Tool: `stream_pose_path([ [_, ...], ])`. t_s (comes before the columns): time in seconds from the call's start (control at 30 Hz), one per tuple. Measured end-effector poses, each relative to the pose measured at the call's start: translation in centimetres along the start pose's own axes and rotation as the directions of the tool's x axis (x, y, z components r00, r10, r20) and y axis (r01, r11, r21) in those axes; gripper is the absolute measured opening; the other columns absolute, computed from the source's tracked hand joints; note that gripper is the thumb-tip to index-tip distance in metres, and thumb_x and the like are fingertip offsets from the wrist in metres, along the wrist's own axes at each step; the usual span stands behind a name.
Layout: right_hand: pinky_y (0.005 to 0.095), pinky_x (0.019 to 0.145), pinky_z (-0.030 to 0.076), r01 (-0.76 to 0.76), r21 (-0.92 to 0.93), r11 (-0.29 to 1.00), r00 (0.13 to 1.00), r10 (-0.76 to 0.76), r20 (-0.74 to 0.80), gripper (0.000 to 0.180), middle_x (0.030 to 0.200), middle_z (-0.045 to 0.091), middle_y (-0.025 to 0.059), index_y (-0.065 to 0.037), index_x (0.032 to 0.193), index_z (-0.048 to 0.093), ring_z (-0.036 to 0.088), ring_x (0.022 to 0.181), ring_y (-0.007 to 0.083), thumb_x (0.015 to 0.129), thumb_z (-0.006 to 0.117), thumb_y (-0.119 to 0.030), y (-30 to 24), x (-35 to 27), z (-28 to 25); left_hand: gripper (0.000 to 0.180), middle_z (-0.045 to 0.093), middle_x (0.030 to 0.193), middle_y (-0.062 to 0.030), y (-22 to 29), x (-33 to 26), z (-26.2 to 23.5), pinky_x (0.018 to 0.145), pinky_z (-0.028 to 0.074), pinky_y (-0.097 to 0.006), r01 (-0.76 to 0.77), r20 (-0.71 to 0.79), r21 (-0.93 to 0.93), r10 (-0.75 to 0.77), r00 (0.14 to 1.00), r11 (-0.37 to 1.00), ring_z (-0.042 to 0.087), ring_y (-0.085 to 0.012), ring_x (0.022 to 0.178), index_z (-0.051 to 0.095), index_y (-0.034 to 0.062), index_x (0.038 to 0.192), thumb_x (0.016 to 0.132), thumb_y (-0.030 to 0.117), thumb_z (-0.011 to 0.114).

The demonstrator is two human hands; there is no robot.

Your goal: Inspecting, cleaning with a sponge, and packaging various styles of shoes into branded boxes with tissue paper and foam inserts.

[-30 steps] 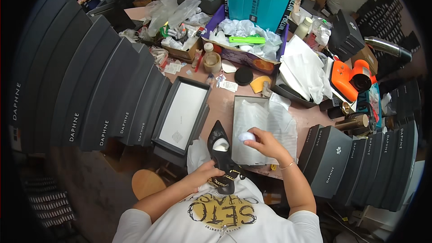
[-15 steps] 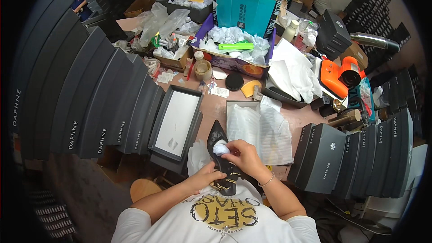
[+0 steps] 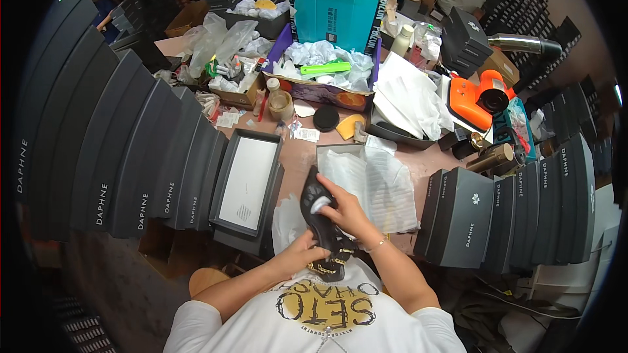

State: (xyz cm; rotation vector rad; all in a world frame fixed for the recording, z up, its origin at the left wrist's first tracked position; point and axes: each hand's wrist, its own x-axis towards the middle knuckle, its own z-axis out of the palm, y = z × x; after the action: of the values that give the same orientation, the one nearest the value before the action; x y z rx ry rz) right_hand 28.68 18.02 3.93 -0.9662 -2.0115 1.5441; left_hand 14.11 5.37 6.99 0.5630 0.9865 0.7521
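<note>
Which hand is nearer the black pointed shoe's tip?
The right hand, at the front of the black shoe; the left hand holds farther back, near the gold chain.

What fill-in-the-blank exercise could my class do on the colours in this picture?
The left hand and right hand touch a ____ shoe.
Its chain is coloured ____.
The stuffing in its opening is ____.
The long object lying in the purple box is bright ____.
Missing words: black; gold; white; green.
</note>
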Motion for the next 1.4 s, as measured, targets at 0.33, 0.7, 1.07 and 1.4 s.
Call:
stream_pose_path([
  [0.33, 0.0421, 0.108, 0.032, 0.027, 0.193, 0.981, 0.99, -0.052, 0.128, 0.127, 0.153, 0.013, 0.0236, -0.009, 0.151, 0.006, 0.024, 0.14, 0.0391, 0.061, 0.086, -0.046, -4.7, -4.2, -6.1, 0.052, 0.05, 0.124, -0.015, 3.9, 5.2, -1.8, 0.093, 0.045, -0.031, -0.384, -0.204, 0.096, 0.396, 0.895, 0.918, 0.052, -0.0184, 0.113, 0.03, -0.0018, 0.135, 0.091, 0.011, 0.053],
  [0.7, 0.0292, 0.06, 0.051, 0.1, 0.875, 0.474, 0.885, 0.36, -0.296, 0.078, 0.095, 0.058, 0.0107, -0.012, 0.145, 0.027, 0.058, 0.068, 0.018, 0.075, 0.061, -0.004, 1.7, -6.5, -3.5, 0.072, 0.056, 0.122, -0.013, 10.4, 7.1, -1.7, 0.086, 0.045, -0.027, -0.284, 0.363, 0.466, 0.111, 0.925, 0.838, 0.054, -0.0151, 0.103, 0.017, 0.0039, 0.149, 0.095, 0.032, 0.054],
  [1.07, 0.0318, 0.057, 0.055, 0.035, 0.911, 0.411, 0.998, 0.033, -0.053, 0.073, 0.084, 0.063, 0.0243, -0.006, 0.137, 0.035, 0.066, 0.068, 0.027, 0.071, 0.065, -0.005, -4.1, -13.2, -5.6, 0.017, 0.063, 0.085, -0.0085, 19.4, 5.9, -3.5, 0.066, 0.047, -0.028, -0.535, 0.145, 0.829, 0.861, 0.487, 0.163, 0.059, -0.0171, 0.073, 0.065, -0.0009, 0.102, 0.086, 0.003, 0.063],
  [1.4, 0.0278, 0.062, 0.05, -0.274, 0.719, 0.639, 0.931, 0.364, 0.032, 0.038, 0.086, 0.059, 0.008, -0.001, 0.116, 0.048, 0.059, 0.067, 0.0162, 0.082, 0.061, -0.013, -3.7, -4.1, -1.4, 0.019, 0.062, 0.091, -0.0098, 9.0, 5.7, -5.0, 0.067, 0.049, -0.026, -0.587, -0.144, 0.596, 0.793, 0.592, 0.547, 0.062, -0.0178, 0.075, 0.065, 0.0006, 0.102, 0.084, 0.006, 0.068],
])
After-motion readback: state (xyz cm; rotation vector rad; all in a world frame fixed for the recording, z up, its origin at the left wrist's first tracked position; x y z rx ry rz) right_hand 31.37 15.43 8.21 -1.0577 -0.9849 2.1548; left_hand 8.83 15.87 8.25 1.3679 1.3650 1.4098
